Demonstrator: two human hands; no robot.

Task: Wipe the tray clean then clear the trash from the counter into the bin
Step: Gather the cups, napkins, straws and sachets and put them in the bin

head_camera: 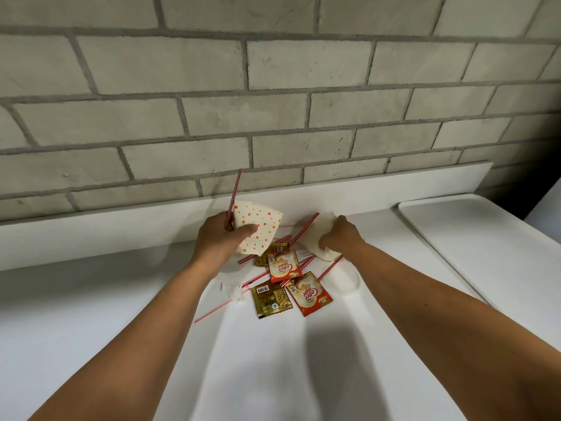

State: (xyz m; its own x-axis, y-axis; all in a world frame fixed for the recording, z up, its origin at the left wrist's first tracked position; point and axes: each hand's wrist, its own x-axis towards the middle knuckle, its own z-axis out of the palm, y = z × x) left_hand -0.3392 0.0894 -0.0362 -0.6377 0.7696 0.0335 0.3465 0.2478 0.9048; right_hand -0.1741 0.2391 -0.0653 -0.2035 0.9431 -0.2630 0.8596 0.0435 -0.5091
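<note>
Head view: paper cup [258, 223] in left hand [219, 242], napkin [314, 235] in right hand [342, 238]

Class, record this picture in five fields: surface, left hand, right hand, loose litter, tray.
Surface: white counter below a grey brick wall
Left hand: holds a dotted paper cup and a striped straw
Right hand: grips a crumpled white napkin
Loose litter: Coffee-mate sachets, gold sachet, loose straws
Tray: white, at the counter's right end
</note>
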